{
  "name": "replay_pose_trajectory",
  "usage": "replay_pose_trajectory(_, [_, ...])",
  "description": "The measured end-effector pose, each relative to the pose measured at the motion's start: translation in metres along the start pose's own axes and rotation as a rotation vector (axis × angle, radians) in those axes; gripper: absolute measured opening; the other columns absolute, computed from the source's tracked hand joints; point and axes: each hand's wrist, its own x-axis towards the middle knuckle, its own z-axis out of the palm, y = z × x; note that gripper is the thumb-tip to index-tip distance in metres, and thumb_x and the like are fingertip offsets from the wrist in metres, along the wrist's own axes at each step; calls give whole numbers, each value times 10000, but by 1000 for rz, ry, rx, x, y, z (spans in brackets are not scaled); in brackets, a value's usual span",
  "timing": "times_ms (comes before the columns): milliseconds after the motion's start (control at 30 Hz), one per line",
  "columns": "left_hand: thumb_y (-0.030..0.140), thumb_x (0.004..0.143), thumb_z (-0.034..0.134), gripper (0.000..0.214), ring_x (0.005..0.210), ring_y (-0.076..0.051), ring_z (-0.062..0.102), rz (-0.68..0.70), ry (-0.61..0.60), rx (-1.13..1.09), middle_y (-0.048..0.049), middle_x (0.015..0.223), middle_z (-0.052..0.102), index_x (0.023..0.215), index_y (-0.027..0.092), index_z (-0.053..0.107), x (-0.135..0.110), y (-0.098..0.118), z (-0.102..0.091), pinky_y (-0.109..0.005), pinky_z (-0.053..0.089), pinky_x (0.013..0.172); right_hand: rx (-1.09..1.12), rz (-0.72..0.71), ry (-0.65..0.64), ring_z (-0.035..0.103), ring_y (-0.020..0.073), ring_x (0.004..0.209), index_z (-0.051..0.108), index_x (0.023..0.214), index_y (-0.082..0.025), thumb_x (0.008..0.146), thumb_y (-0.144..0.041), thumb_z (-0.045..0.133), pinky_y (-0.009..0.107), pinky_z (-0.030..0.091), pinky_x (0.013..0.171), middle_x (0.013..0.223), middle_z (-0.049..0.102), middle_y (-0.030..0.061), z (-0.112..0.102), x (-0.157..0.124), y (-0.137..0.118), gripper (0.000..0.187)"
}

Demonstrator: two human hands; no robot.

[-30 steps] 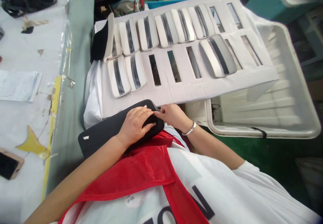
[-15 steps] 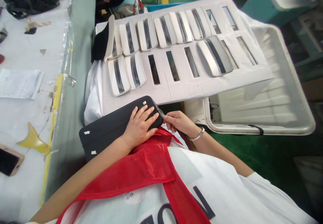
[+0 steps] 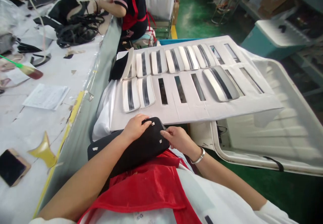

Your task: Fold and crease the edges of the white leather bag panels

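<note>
Two hands: both on one black padded panel [image 3: 141, 146], low in the middle of the frame, lying across the person's lap over the red apron [image 3: 148, 187].
Left hand [image 3: 135, 128]: curled over the panel's far top edge, fingers bent down onto it, holding it in place.
Right hand [image 3: 178, 139]: at the panel's right end, fingertips drawn together against the edge near a small white tab [image 3: 160, 141] (whether it truly pinches the tab, I cannot tell).
Panel marks: more little white tabs, one near the left fingers [image 3: 152, 124] and one at the panel's left end [image 3: 95, 148].
Behind it: a white slotted board [image 3: 191, 111] across centre frame, pale mirror-like pieces [image 3: 131, 94] seated in some slots, other slots bare; it overhangs a white tub [image 3: 290, 139] at right.
Upper centre: another person [image 3: 132, 5] seated at the long table [image 3: 30, 126].
Risk, as I judge it: the panel rests only on the lap, so a tug at the right end could swing it off, or nudge the overhanging board and shake its pieces loose.
</note>
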Motion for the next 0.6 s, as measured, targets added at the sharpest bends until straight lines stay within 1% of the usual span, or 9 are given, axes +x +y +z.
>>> replay_pose_trajectory(33, [298,846,549,322,1029,-221,606,-22,-73,-43,-107,1099,665,1087,116,658,6,-4,-1,-358,454,967,-15,12,-12,498,97,390,517,628,-183,858,-493,476,206,311,432,457,535,-19,0,3,-4,388])
replay_pose_trajectory(67, [301,841,555,310,1012,-212,614,-37,-118,-81,-93,1084,672,1072,128,668,9,-7,-1,-346,459,955,-46,9,-14,490,95,399,512,624,-184,859,-476,482,209,296,439,464,532,-18,0,5,-7,376])
replay_pose_trajectory(133, [308,832,566,305,1009,-204,615,-55,-127,-133,-77,1078,674,1066,146,674,12,-9,1,-332,457,950,-159,-56,23,463,88,431,483,597,-182,866,-415,488,219,265,463,489,524,-14,0,7,-11,356])
replay_pose_trajectory(200, [306,827,573,294,1005,-196,615,-62,-121,-167,-66,1066,675,1059,158,678,11,-9,1,-322,454,947,-277,-165,83,424,84,463,446,583,-182,871,-357,485,232,238,486,510,498,-15,2,7,-12,339])
replay_pose_trajectory(267, [294,826,574,281,1004,-188,615,-60,-120,-188,-57,1060,675,1054,168,679,10,-7,1,-311,453,945,-333,-251,123,380,83,472,416,591,-185,873,-325,473,241,224,498,510,452,-25,3,7,-10,320])
replay_pose_trajectory(300, [287,827,572,275,1003,-185,615,-59,-123,-195,-53,1057,676,1052,172,678,10,-6,1,-306,454,943,-335,-272,130,363,82,469,405,593,-187,873,-316,467,242,221,499,506,429,-31,4,7,-8,315])
replay_pose_trajectory(367, [279,830,566,268,1001,-184,615,-63,-130,-202,-51,1057,677,1049,175,678,11,-5,0,-305,454,942,-305,-260,126,340,77,458,383,587,-190,870,-309,461,239,218,493,497,393,-41,4,7,-3,317])
replay_pose_trajectory(467, [279,826,570,270,1005,-187,615,-84,-153,-217,-49,1063,678,1051,176,679,15,-5,-1,-309,453,947,-231,-189,108,319,71,453,358,571,-190,865,-317,466,229,216,481,487,357,-53,4,9,4,338])
replay_pose_trajectory(600, [270,804,588,276,1014,-184,618,-115,-205,-259,-46,1079,681,1045,174,684,22,-4,-1,-293,448,956,-137,-135,68,304,69,472,354,564,-185,855,-323,475,211,224,476,489,338,-58,5,11,5,344])
